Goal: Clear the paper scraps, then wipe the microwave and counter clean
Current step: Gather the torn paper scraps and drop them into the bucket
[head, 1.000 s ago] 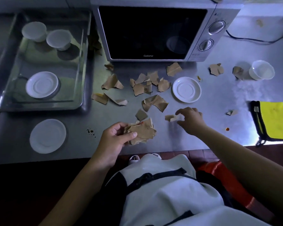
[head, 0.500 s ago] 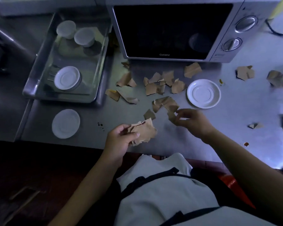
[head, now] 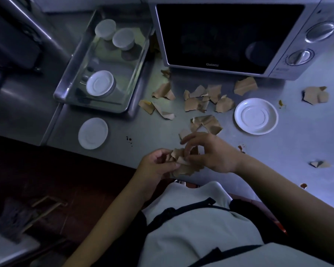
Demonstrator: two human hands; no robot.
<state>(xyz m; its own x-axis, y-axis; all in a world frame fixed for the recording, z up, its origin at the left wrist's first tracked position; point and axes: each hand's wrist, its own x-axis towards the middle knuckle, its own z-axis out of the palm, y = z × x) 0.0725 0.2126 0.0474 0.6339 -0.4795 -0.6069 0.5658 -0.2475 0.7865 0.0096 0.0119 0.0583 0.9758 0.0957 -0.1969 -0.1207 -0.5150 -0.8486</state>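
Head view dim, bluish cast overall. Brushed steel counter (head: 307,135) brightest at right, light falling from that side; left floor area near black. Soft sheen on rectangular steel tray (head: 96,106). Dark glass microwave door (head: 220,35) shows faint reflection. Wide-angle bowing at edges; slight softness, noise in shadows.

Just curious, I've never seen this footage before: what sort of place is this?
Probably a kitchen, perhaps a commercial one: a steel counter carries a microwave, a metal tray of white cups and a saucer, and a person in an apron gathers torn paper scraps by hand.
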